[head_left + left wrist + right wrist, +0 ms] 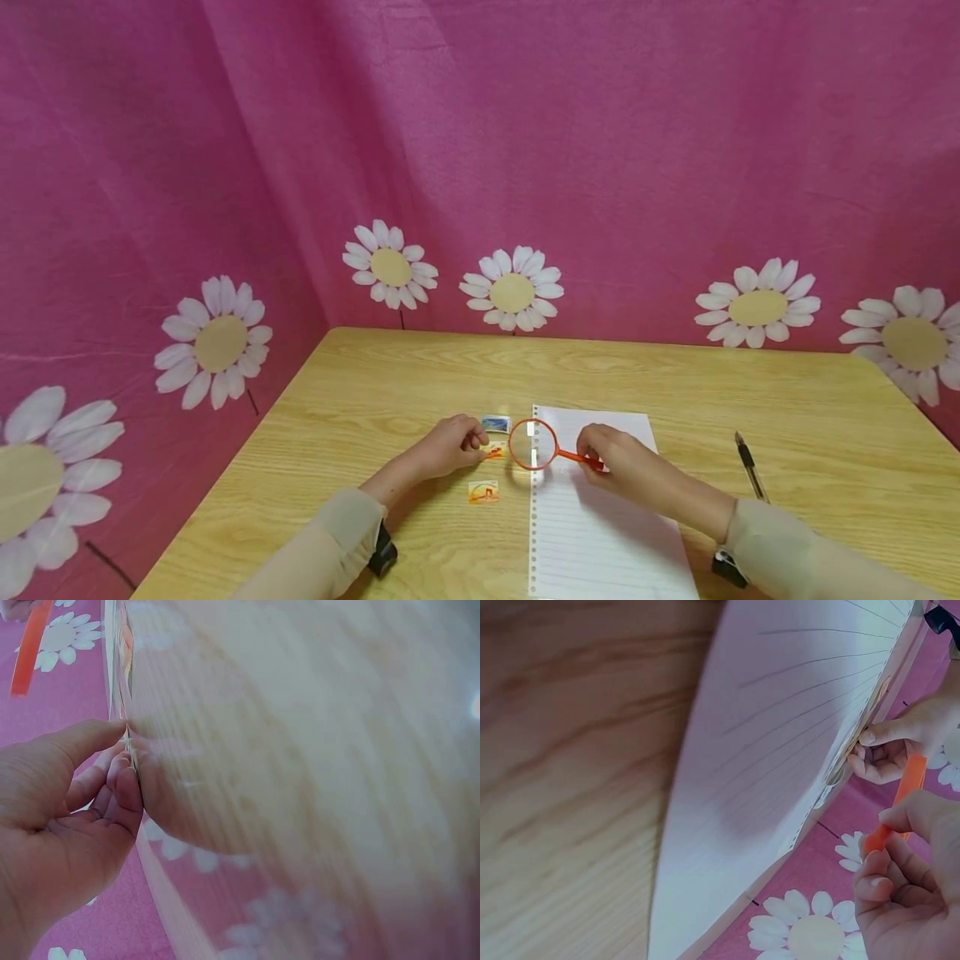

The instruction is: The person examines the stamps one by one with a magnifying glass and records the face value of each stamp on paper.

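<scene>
My right hand (618, 458) grips the orange handle of a magnifying glass (572, 455), its round lens raised over the left edge of a lined sheet of paper (600, 542). In the right wrist view the handle (910, 784) runs between thumb and fingers. Thumb and fingertips of my left hand (447, 447) pinch the left edge of a yellow-and-red stamp (495, 451), low at the tabletop. Just beyond it lies a blue-green stamp (496, 423) with a pale border. Nearer to me is another yellow-orange stamp (483, 492), lying flat.
A black pen (750, 467) lies right of the paper, partly behind the right forearm. The wood-grain table (420, 367) backs onto a pink curtain (600, 167) printed with white daisies, which also closes off the left side.
</scene>
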The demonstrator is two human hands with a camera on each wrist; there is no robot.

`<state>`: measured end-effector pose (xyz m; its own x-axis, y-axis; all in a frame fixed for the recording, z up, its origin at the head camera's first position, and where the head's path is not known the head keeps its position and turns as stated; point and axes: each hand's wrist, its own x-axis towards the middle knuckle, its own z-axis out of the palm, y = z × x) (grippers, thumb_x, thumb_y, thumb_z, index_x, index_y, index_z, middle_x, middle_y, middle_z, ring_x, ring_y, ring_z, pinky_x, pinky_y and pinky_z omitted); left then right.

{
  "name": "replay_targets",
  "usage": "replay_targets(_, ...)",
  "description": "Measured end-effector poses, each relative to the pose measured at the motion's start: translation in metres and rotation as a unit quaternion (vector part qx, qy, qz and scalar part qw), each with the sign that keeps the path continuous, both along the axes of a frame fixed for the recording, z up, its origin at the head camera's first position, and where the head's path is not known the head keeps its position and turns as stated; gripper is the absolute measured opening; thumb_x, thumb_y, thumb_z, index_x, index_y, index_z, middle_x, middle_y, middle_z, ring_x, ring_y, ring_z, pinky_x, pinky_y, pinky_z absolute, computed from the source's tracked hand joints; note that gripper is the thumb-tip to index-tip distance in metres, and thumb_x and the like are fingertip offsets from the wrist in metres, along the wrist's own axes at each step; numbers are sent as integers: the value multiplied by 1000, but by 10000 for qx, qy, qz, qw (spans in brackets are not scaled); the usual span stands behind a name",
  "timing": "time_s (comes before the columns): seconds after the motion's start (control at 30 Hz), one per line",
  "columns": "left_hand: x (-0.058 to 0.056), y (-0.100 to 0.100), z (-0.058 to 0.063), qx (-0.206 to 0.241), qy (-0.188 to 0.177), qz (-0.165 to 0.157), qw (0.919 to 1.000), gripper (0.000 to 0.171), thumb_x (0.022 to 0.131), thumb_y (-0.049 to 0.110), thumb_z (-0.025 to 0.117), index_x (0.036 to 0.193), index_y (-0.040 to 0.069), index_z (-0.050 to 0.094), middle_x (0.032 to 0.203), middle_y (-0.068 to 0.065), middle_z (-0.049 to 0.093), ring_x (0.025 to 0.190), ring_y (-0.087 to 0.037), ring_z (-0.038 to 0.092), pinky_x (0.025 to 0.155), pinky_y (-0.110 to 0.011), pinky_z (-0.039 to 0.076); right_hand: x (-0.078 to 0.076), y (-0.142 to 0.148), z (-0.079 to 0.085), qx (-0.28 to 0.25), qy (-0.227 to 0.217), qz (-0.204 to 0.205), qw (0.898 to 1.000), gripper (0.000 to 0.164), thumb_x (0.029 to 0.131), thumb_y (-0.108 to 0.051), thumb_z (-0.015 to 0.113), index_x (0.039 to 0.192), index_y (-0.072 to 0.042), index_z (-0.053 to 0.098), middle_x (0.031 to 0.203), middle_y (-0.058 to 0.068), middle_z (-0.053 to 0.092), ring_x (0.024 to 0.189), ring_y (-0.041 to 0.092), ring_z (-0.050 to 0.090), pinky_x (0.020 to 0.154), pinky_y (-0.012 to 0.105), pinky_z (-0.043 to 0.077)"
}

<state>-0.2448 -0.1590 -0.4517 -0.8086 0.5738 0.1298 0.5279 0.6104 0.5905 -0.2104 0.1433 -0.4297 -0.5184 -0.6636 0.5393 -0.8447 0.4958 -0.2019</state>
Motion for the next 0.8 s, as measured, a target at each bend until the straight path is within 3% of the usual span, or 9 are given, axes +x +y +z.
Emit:
replay_targets(0.23,3,6,5,-265,-226,301,9989,11,88,5,70,94,1,62,87,-6,58,78,-9,49,68,-17,41,-1,-10,-1,50,-51,43,10000,28,72,7,75,81,-9,54,73,-5,54,68,2,48,60,15,45)
replay_targets(0.8,2,4,6,-266,-238,271,9990,10,89,4,68,95,1,62,88,-8,58,79,-11,49,70,-18,41,-2,-21,-2,107,-86,121,9998,26,74,7,74,82,-9,55,75,-5,54,70,2,49,61,15,45)
